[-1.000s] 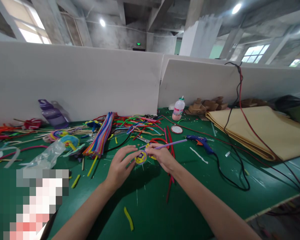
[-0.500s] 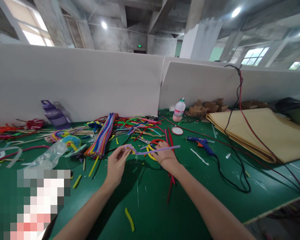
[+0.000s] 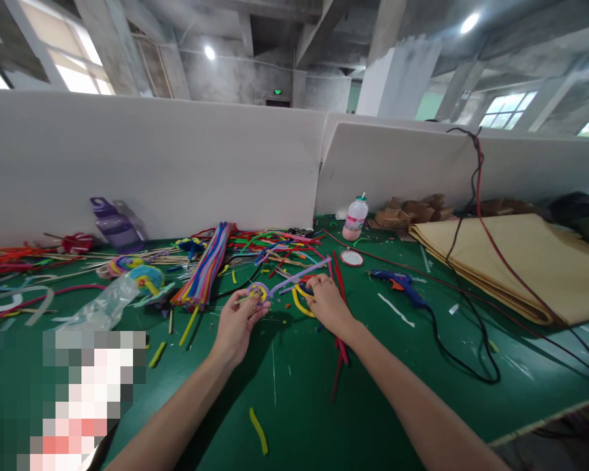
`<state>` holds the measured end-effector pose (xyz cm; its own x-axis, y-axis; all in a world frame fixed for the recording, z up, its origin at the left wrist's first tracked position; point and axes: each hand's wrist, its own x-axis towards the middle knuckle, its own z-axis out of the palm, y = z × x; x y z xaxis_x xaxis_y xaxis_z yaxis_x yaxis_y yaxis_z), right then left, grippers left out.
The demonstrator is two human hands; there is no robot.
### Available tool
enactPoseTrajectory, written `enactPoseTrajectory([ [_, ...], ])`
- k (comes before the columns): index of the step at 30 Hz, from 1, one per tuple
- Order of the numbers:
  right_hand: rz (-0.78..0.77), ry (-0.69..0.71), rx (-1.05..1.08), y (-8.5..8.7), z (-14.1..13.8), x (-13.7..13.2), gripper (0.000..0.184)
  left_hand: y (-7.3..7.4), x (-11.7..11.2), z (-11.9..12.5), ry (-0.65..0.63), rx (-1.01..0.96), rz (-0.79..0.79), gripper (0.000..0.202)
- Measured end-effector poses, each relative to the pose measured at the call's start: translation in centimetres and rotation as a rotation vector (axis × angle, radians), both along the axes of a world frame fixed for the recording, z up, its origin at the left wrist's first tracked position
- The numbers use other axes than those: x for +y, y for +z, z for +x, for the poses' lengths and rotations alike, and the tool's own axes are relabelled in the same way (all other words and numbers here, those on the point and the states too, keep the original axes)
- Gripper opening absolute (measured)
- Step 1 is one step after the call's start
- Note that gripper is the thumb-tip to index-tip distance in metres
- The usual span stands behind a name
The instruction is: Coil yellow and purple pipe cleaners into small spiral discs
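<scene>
My left hand (image 3: 238, 320) is closed on a light purple pipe cleaner (image 3: 302, 275). One end of it is curled into a small coil with some yellow inside, pinched between thumb and fingers. Its long free end slants up to the right, away from my palm. My right hand (image 3: 328, 301) reaches over the table with its fingers closed at the handles of a pair of scissors (image 3: 302, 302). The handles look red and yellow, and the fingers partly hide them. Red pipe cleaners (image 3: 339, 281) lie just behind and beneath this hand.
A bundle of coloured pipe cleaners (image 3: 209, 268) lies left, near a plastic bag (image 3: 101, 304) and a purple bottle (image 3: 115, 226). To the right are a blue glue gun (image 3: 397, 284) with a black cord, a pink-labelled bottle (image 3: 355, 219), a round lid (image 3: 352, 258) and folded brown paper (image 3: 491, 261).
The purple pipe cleaner's free end has swung from nearly level to slanting upward. My right hand has closed in on the scissors' handles. My left hand has turned slightly, and the view has shifted a little.
</scene>
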<state>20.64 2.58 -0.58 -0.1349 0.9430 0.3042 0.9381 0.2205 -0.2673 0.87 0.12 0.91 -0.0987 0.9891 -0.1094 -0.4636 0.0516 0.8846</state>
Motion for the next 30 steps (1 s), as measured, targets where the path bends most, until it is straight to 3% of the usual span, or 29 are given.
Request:
enactPoseTrajectory([
  [5,-0.040,0.013,0.045,0.0,0.3,0.4,0.031,0.2,0.0,0.0,-0.025,-0.119,-0.016,0.031],
  [11,-0.036,0.060,0.113,0.1,0.6,0.0,0.042,0.1,0.2,-0.3,-0.011,-0.188,-0.076,0.025],
  [16,0.095,0.024,0.305,1.4,0.6,-0.1,0.030,-0.2,0.4,-0.5,-0.044,-0.225,-0.119,0.020],
  [19,0.118,0.015,0.446,2.2,0.9,0.0,0.054,-0.1,0.4,-0.5,-0.057,-0.246,-0.105,0.019],
  [22,-0.004,0.090,0.508,2.5,1.0,-0.2,0.075,0.1,0.2,-0.5,-0.055,-0.249,-0.093,0.019],
  [25,-0.139,0.213,0.539,2.7,0.5,-0.9,0.072,0.1,0.2,-0.4,-0.050,-0.221,-0.086,0.021],
  [30,-0.220,0.342,0.546,2.9,-0.6,-2.0,0.075,-0.2,0.0,-0.2,-0.047,-0.178,-0.039,0.024],
])
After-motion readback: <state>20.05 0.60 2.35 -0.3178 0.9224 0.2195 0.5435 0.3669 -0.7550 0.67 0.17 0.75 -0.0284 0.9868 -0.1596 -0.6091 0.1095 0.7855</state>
